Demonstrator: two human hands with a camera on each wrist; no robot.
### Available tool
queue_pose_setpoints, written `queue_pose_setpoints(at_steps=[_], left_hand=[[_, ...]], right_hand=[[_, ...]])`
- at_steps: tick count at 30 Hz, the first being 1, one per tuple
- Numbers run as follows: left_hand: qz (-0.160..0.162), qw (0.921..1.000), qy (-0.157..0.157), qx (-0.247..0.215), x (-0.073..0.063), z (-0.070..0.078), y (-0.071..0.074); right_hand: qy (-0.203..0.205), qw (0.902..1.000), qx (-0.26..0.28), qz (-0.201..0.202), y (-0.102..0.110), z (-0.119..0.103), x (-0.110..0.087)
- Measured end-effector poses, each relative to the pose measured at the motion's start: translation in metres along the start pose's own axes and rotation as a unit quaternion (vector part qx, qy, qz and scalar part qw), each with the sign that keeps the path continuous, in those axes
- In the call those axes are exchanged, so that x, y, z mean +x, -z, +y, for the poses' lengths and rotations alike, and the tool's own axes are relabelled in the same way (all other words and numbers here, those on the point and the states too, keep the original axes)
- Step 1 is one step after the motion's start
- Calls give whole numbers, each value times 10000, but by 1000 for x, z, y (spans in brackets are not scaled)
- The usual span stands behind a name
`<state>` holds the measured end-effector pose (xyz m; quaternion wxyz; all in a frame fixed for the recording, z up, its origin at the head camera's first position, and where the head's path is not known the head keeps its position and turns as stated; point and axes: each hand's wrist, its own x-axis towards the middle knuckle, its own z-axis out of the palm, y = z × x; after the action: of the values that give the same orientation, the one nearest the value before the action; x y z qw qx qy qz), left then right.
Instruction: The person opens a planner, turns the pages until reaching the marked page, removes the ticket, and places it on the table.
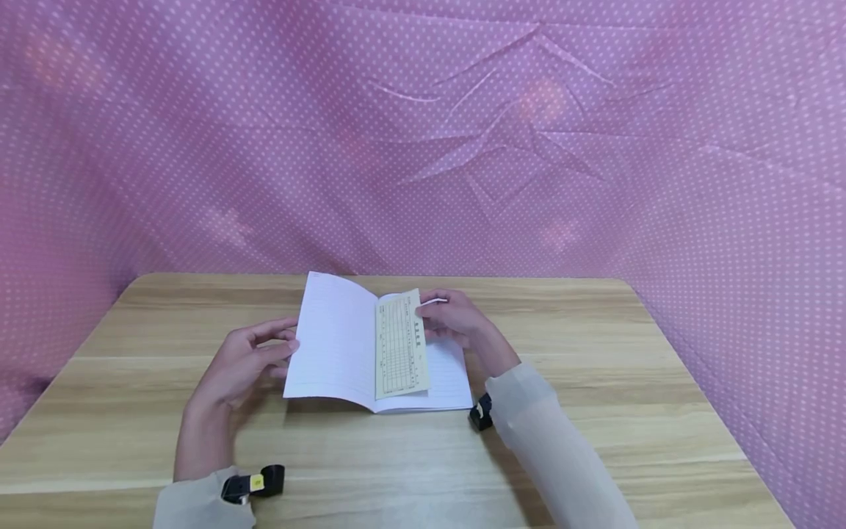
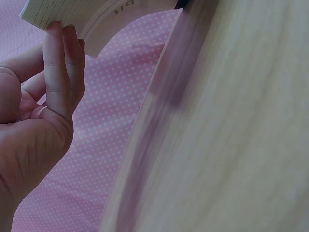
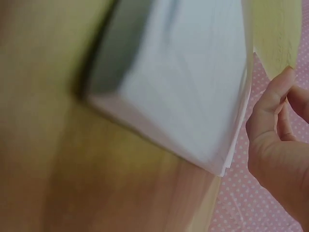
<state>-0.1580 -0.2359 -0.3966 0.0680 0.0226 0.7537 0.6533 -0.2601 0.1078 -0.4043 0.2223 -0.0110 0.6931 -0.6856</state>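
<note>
An open notebook (image 1: 333, 345) with lined white pages lies mid-table, its left side raised off the wood. My left hand (image 1: 241, 360) holds the left edge, thumb on the page and fingers behind it. In the left wrist view, fingertips of the left hand (image 2: 58, 77) meet the lined paper, and printed lettering shows on the cover's outer side (image 2: 125, 9). A pale yellow printed form (image 1: 399, 345) with a table grid stands over the notebook's middle fold. My right hand (image 1: 456, 316) pinches its upper right edge; the right wrist view shows thumb and finger on the yellow paper (image 3: 277, 34).
The wooden table (image 1: 568, 455) extends around the notebook on every side. A pink polka-dot cloth (image 1: 423, 147) hangs behind and beside it. Black straps with small devices sit at both wrists, the left one (image 1: 254, 483) marked yellow.
</note>
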Motion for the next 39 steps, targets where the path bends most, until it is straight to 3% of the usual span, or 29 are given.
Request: queue_pose_setpoints(at_steps=[10, 25, 39], left_hand=[[68, 10000, 32, 16, -1, 1, -1], [-2, 9998, 17, -186, -2, 1, 0], [90, 9999, 79, -89, -5, 1, -3]], right_hand=[[80, 9993, 349, -52, 7, -5, -7], [180, 9990, 418, 30, 18, -12, -15], [302, 9976, 615, 50, 31, -17, -22]])
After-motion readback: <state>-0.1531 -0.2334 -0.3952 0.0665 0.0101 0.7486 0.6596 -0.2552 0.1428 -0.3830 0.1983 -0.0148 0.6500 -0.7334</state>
